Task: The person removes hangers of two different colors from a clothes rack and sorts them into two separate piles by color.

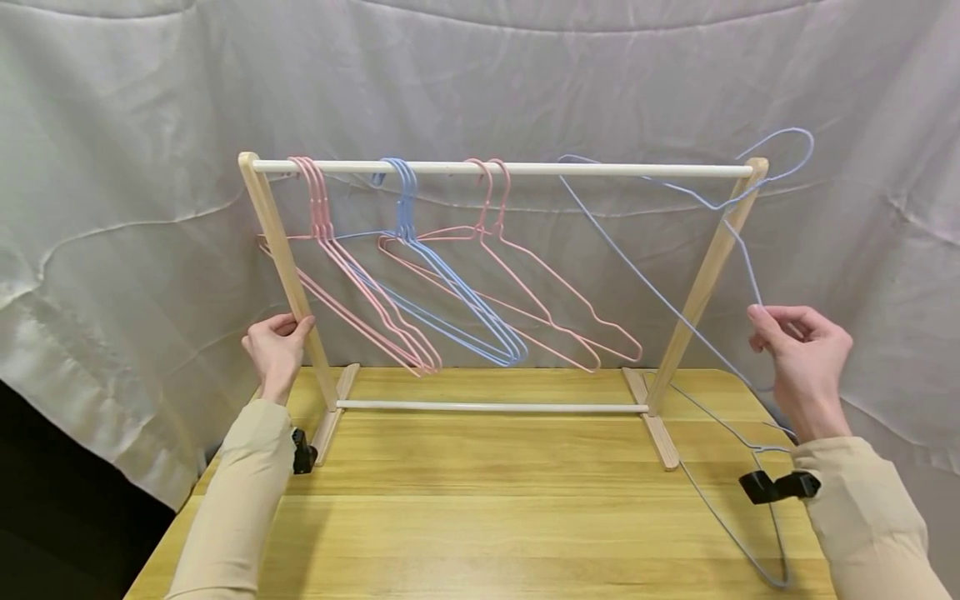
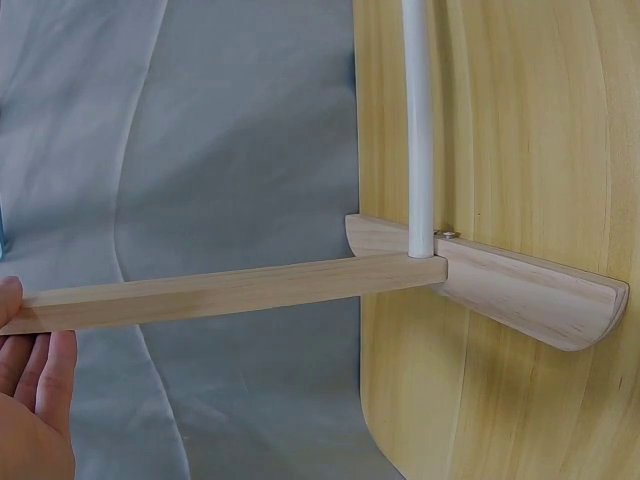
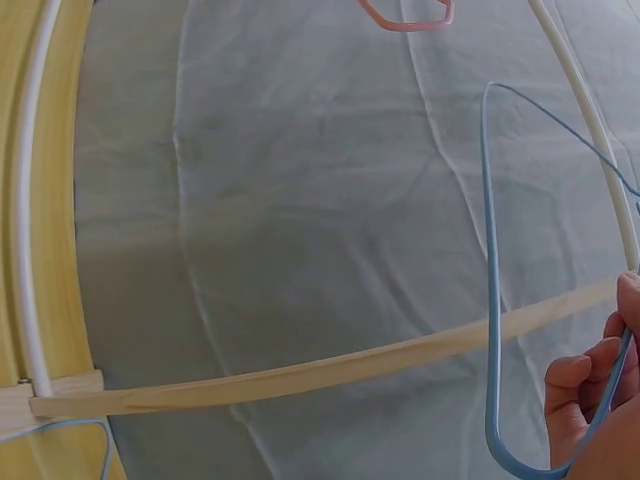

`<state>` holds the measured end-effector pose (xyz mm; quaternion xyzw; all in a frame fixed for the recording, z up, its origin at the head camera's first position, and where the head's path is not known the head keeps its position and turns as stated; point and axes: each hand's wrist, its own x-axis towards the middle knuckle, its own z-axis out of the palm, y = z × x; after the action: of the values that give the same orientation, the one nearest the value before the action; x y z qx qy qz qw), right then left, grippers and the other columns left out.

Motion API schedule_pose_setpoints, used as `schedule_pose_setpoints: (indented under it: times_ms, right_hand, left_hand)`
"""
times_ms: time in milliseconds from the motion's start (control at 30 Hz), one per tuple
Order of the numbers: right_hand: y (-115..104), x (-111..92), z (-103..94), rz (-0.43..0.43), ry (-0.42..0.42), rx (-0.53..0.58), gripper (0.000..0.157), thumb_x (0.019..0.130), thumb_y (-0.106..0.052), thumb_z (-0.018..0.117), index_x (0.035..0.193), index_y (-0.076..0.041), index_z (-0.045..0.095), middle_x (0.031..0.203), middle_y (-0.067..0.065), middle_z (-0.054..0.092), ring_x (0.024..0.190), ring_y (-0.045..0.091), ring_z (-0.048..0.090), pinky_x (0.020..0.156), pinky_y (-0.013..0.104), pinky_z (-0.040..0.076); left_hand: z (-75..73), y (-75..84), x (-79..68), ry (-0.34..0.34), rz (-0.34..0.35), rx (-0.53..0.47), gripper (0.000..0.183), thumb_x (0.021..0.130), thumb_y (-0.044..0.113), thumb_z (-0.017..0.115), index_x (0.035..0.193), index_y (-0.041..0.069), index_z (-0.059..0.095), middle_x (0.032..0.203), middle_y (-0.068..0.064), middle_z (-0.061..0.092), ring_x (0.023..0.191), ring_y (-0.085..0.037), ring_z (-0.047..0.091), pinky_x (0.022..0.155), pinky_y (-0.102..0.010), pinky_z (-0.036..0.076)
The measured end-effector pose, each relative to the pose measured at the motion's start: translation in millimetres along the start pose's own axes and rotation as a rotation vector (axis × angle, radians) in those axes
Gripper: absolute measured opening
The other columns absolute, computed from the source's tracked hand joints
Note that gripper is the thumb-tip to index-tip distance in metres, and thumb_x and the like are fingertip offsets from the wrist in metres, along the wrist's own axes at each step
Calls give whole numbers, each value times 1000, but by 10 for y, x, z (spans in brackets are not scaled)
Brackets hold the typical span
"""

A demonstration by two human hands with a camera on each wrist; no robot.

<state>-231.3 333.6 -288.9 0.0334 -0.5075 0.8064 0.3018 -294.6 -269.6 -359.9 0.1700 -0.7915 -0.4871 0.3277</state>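
Note:
My left hand (image 1: 276, 348) pinches the left wooden post (image 1: 281, 242) of a small clothes rack between thumb and fingers. In the left wrist view, the fingertips wrap the end of that post. At the right side, my right hand (image 1: 810, 358) grips a blue wire hanger (image 3: 493, 300) by one side. The hanger is tilted, its hook up near the top of the right post (image 1: 705, 271) and its far corner overlapping the white top rail (image 1: 525, 169). On the rail hang pink hangers (image 1: 318, 200) at left, blue hangers (image 1: 405, 200) and two more pink hangers (image 1: 500, 200).
Another blue hanger (image 1: 768, 450) lies on the wooden table (image 1: 465, 533) at the right edge, partly behind my right forearm. The rack's lower white bar (image 1: 487, 407) runs low between its wooden feet. A grey curtain (image 1: 525, 75) hangs behind.

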Motion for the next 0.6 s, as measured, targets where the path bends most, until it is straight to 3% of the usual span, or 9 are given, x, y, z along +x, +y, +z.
schedule_pose_setpoints:
  times_ms: [100,200,400,600]
  right_hand:
    - [31,-28,-56,-7,6,27,7,79,15,74,80,8,72,66,8,73,49,15,59,49,22,50]
    - [68,-60,-123,-13,16,56,7,80,17,72,80,10,72,65,10,73,48,17,58,48,24,50]
    - [144,-146,-297,1,28,124,8,82,19,68,82,12,71,65,12,71,50,19,58,49,26,52]
    - [245,-231,-458,-22,32,202,12,84,23,62,81,14,69,65,16,71,50,22,60,49,27,52]
  left_hand:
    - [-2,2,-1,-1,7,1,31,90,24,76,111,1,77,109,-22,74,69,17,50,83,-11,41]
    - [-4,4,-5,-1,13,-1,31,91,24,75,111,0,77,109,-22,74,63,21,47,79,-9,40]
    - [-3,16,-18,1,8,-3,31,90,24,75,110,0,77,108,-22,74,67,18,48,83,-11,40]
    - [-7,23,-23,4,5,-9,29,90,22,76,109,0,77,108,-23,74,80,10,50,98,-27,44]
